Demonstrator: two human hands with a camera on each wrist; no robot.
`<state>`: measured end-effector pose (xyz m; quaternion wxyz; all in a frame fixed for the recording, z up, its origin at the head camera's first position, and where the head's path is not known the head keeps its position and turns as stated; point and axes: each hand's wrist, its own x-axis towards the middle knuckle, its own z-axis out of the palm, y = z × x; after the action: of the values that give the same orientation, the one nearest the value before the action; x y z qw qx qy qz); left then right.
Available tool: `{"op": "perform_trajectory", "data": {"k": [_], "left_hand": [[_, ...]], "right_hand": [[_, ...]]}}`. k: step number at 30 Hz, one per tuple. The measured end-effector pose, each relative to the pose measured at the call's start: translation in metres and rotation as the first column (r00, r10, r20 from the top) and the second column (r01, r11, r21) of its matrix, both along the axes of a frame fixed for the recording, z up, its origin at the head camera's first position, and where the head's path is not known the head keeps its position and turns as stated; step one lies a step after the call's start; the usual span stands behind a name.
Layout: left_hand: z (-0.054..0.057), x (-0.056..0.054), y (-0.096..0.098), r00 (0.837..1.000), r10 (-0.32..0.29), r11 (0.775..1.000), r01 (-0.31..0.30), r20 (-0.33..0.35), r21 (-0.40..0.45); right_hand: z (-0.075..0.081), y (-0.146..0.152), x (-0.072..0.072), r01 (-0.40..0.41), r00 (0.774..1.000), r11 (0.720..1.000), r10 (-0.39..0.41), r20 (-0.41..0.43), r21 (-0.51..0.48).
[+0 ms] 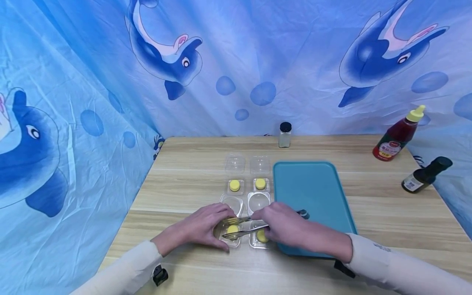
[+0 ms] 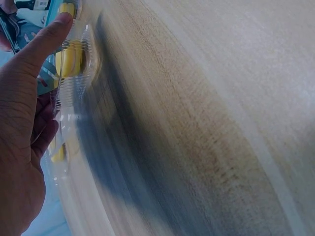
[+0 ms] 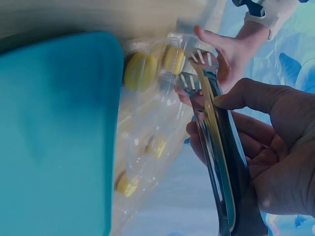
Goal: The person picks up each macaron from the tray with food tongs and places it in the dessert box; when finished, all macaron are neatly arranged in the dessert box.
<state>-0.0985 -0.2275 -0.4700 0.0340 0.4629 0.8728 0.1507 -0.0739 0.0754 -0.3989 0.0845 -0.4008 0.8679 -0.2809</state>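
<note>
Clear plastic boxes with raised lids stand in two columns, each with a yellow macaron inside. My left hand (image 1: 206,227) holds the near left box (image 1: 233,243) from its left side, thumb along the near edge and fingers at the far edge. In my right hand (image 1: 284,225) I grip metal tongs (image 3: 235,157), their slotted tips apart. Those tips reach left across the near right box (image 1: 256,245) and sit over the near left macaron (image 1: 232,230). The near right macaron (image 1: 262,236) is partly hidden by my right hand.
Farther back are two more macarons (image 1: 234,185) in their boxes. A blue tray (image 1: 309,184) lies to the right, under my right forearm. A shaker jar (image 1: 284,135) stands at the back edge; a red sauce bottle (image 1: 396,139) and a dark bottle (image 1: 424,177) stand at the right.
</note>
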Motion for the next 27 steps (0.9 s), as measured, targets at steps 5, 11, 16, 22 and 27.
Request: {"op": "perform_trajectory", "data": {"k": [5,11,16,22,27], "left_hand": [[-0.001,0.0,0.001,1.0,0.0,1.0,0.0,0.006,0.002],[-0.002,0.0,0.001,1.0,-0.004,1.0,0.004,0.0,0.01],[-0.004,-0.001,0.001,1.0,-0.01,1.0,0.01,-0.004,0.017],[-0.003,0.0,0.002,1.0,-0.001,1.0,0.001,0.001,0.006],[-0.002,0.002,0.003,1.0,0.012,1.0,-0.012,-0.009,-0.022]], "right_hand": [[-0.002,-0.002,0.002,0.011,1.0,1.0,-0.011,0.01,-0.01],[-0.007,-0.002,0.004,0.011,0.999,0.999,-0.01,0.051,-0.035],[-0.01,-0.003,0.003,-0.006,0.999,0.999,0.008,0.033,-0.051],[-0.01,0.0,0.002,0.017,0.997,0.999,-0.014,0.075,-0.036],[-0.006,0.016,0.003,0.043,0.993,0.999,-0.039,0.109,-0.032]]}}
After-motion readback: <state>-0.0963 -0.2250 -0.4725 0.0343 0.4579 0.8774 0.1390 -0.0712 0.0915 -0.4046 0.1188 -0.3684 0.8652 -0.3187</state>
